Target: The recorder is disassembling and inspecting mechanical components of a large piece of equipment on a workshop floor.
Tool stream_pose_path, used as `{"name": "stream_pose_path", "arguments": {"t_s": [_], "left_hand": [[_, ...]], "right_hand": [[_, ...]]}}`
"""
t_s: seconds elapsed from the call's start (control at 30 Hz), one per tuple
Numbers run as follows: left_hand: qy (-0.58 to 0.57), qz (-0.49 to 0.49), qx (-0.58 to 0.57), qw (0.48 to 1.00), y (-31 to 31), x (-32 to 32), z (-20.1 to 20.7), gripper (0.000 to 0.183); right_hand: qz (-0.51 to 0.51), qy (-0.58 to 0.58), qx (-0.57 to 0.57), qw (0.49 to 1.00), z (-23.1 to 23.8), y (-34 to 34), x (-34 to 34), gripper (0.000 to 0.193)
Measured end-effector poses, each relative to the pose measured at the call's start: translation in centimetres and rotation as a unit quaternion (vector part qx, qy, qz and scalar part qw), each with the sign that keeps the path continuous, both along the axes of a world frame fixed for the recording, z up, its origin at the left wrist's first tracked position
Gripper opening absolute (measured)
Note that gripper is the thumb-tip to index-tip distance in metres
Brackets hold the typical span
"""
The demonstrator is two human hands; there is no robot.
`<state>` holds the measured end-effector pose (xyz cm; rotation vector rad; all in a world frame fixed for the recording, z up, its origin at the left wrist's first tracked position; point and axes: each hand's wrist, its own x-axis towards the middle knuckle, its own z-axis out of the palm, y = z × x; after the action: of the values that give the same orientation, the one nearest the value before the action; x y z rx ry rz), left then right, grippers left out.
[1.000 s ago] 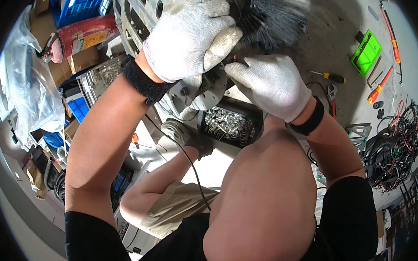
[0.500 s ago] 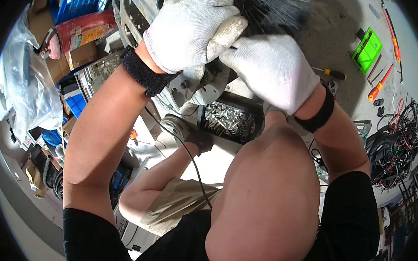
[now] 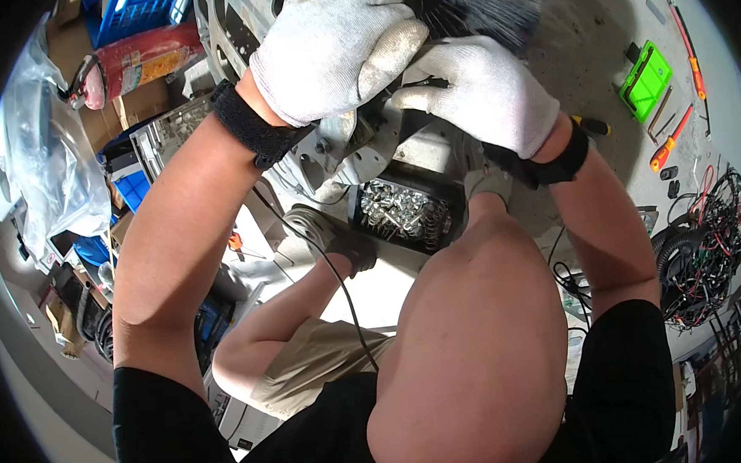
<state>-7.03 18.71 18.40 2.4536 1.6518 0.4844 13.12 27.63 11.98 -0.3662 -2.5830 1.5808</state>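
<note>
Both of my hands wear white knit gloves and are up at a grey metal assembly (image 3: 366,160) with plates and a bolt. My left hand (image 3: 334,51) is closed with its fingers curled over the top of the assembly; what lies inside the grip is hidden. Just to its right, my right hand (image 3: 489,93) has its thumb and fingers bent round a small dark part that I cannot make out. Beyond the hands, a round brush with long dark bristles (image 3: 493,7) spreads to the right. A perforated metal frame (image 3: 235,27) extends behind my left hand.
Below the hands, a black bin (image 3: 454,214) holds many metal fasteners (image 3: 399,208) between my feet. A green case (image 3: 645,81), screwdrivers (image 3: 672,139) and tangled wires (image 3: 702,249) lie at right. A red fire extinguisher (image 3: 144,63) and blue crate (image 3: 141,15) stand at left. A black cable (image 3: 340,293) hangs in front.
My right hand has turned and risen a little, and its thumb now shows apart from the fingers. My left hand has shifted slightly left. The bristles look sharper than before.
</note>
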Motion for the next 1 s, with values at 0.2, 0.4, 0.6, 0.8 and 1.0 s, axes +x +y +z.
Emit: {"name": "stream_pose_path", "arguments": {"t_s": [0.2,0.4,0.6,0.8,1.0], "left_hand": [[0.013,0.005,-0.01,1.0,-0.1,0.4,0.5,0.023],[0.007,-0.004,0.034,0.999,-0.1,0.5,0.5,0.023],[0.01,0.026,-0.011,1.0,-0.3,0.4,0.1,0.025],[0.005,0.014,0.021,1.0,-0.1,0.5,0.1,0.023],[0.008,0.016,0.007,1.0,-0.2,0.5,0.4,0.023]], "right_hand": [[-0.096,-0.042,-0.098,0.99,-1.7,-0.8,-1.1,0.029],[-0.151,-0.003,-0.253,0.956,-0.4,-1.7,0.0,0.02],[-0.199,0.026,-0.268,0.942,0.2,-3.7,1.1,0.01],[-0.175,0.054,-0.207,0.961,-0.9,-3.9,1.5,0.016],[-0.194,0.066,-0.315,0.927,-0.8,-4.1,1.4,0.016]]}}
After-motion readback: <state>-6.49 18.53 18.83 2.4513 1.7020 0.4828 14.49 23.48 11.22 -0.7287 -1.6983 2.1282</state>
